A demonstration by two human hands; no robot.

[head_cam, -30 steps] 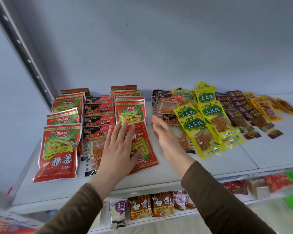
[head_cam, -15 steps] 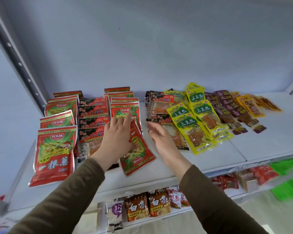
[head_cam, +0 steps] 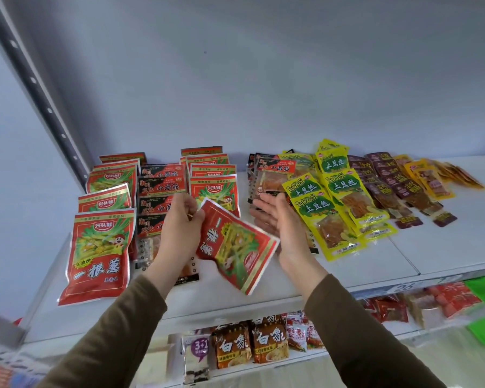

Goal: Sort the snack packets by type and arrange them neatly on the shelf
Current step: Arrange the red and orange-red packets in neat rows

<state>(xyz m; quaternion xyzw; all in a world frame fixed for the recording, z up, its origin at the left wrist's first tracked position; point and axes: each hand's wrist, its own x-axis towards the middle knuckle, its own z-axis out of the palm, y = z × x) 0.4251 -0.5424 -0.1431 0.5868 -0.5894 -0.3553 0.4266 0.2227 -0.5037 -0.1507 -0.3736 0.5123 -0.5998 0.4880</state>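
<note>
On the far left of the white shelf (head_cam: pixel 347 278), a column of big red packets (head_cam: pixel 98 253) lay flat, overlapping front to back. Just beside them ran a column of black-and-red packets (head_cam: pixel 161 186), with its front end hidden under the left wrist. The left hand (head_cam: pixel 177 233) was up off the shelf, fingers curled, pinching the top corner of one red packet (head_cam: pixel 233 247). That packet was lifted and tilted, its far end hanging down toward the right hand (head_cam: pixel 283 222). Behind it, another stack of the same red packets (head_cam: pixel 214 189) sat against the back. The right hand was relaxed, palm turned inward, fingers straight, grasping nothing; the lifted packet's lower edge lay just beside its palm, and whether they touched could not be told. Right of that hand, yellow-green packets (head_cam: pixel 333 217) fanned out in overlapping rows. Then came dark maroon packets (head_cam: pixel 389 186), then orange-yellow ones (head_cam: pixel 431 180) at the far right. Below, a lower shelf (head_cam: pixel 305 359) carried more snacks.
</note>
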